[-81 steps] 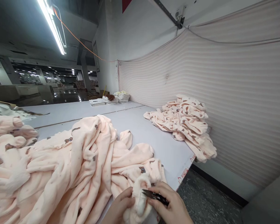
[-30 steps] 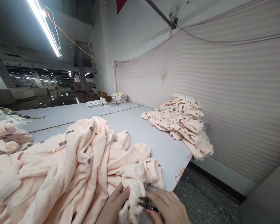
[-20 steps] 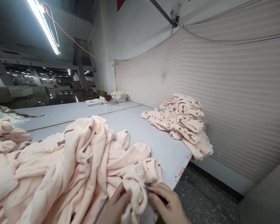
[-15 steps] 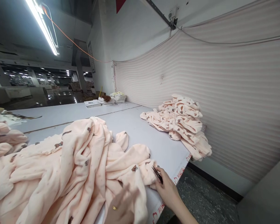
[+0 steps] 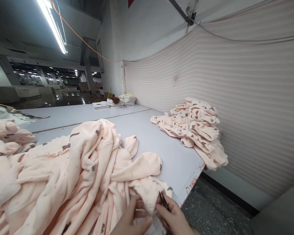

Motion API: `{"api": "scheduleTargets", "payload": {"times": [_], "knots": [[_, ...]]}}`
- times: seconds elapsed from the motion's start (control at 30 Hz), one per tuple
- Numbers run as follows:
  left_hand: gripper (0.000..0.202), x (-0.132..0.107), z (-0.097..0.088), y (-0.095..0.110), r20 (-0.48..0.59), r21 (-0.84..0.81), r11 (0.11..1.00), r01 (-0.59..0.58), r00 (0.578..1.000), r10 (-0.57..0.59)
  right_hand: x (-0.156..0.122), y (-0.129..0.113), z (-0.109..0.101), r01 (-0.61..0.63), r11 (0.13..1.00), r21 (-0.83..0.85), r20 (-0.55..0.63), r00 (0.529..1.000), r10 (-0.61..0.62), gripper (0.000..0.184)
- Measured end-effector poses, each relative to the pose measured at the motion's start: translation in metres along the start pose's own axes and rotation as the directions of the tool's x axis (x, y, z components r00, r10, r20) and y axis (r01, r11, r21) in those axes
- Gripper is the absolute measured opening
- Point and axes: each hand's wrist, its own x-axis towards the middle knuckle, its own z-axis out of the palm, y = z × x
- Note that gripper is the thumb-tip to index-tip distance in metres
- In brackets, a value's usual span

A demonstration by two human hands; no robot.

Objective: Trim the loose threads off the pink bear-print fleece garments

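1. Two blades of the black snips point up and away in the head view, their tips apparently slightly parted. The right hand is wrapped round them, its thumb and fingertips at the edge of the pink cloth.
2. Across from it, the left hand sits against that same cloth with fingers curled; whether they pinch it I cannot tell.
3. The cloth lies at the near right end of a large fleece heap, by the table's edge.
4. Good handling here, in my judgement, means drawing the cloth lightly taut, lifting any stray fibre clear of the pile, and angling the blade tips away from both the fabric and the opposite fingers.
5. Beneath everything, the table is smooth and pale grey, with red print along its edge and a seam crossing it. A second pile of similar fleece stands at the right, and white stacks sit at the back.
6. Around it, a striped sheet covers the wall, a tube light glows overhead, and speckled floor shows below.
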Motion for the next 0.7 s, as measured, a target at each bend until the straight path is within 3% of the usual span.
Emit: {"api": "scheduleTargets", "payload": {"times": [0.1, 0.17, 0.23, 0.3, 0.4, 0.57, 0.63, 0.7], "knots": [[0.046, 0.02, 0.014, -0.011, -0.112, -0.128, 0.99, -0.061, 0.993, 0.047, -0.01, 0.0, 0.007, 0.018, 0.999, 0.028, -0.041, 0.999, -0.017, 0.028], [0.042, 0.022, 0.017, -0.018, -0.165, -0.168, 0.978, -0.121, 0.982, 0.093, -0.011, -0.007, 0.004, 0.025, 0.993, -0.116, -0.18, 0.983, -0.046, 0.027], [0.041, 0.018, 0.019, -0.024, -0.19, -0.169, 0.967, -0.19, 0.969, 0.158, -0.007, -0.018, -0.002, 0.023, 0.95, -0.312, -0.235, 0.967, -0.1, 0.029], [0.04, 0.013, 0.019, -0.026, -0.244, -0.121, 0.954, -0.275, 0.94, 0.241, -0.003, -0.031, -0.004, 0.063, 0.916, -0.397, -0.156, 0.979, -0.135, 0.02], [0.048, 0.008, 0.018, -0.025, -0.362, -0.043, 0.939, -0.342, 0.881, 0.304, -0.003, -0.039, 0.0, 0.168, 0.918, -0.36, -0.048, 0.979, -0.198, 0.015], [0.046, 0.001, 0.014, -0.016, -0.547, 0.049, 0.933, -0.357, 0.772, 0.324, -0.013, -0.027, 0.006, 0.153, 0.894, -0.421, -0.11, 0.97, -0.218, 0.014], [0.037, -0.002, 0.012, -0.014, -0.544, 0.137, 0.93, -0.342, 0.758, 0.359, -0.014, -0.024, 0.004, 0.126, 0.893, -0.432, -0.16, 0.964, -0.213, 0.013], [0.03, -0.006, 0.011, -0.012, -0.485, 0.268, 0.91, -0.315, 0.772, 0.41, -0.013, -0.024, 0.001, 0.122, 0.884, -0.452, -0.218, 0.945, -0.242, 0.013]]}}
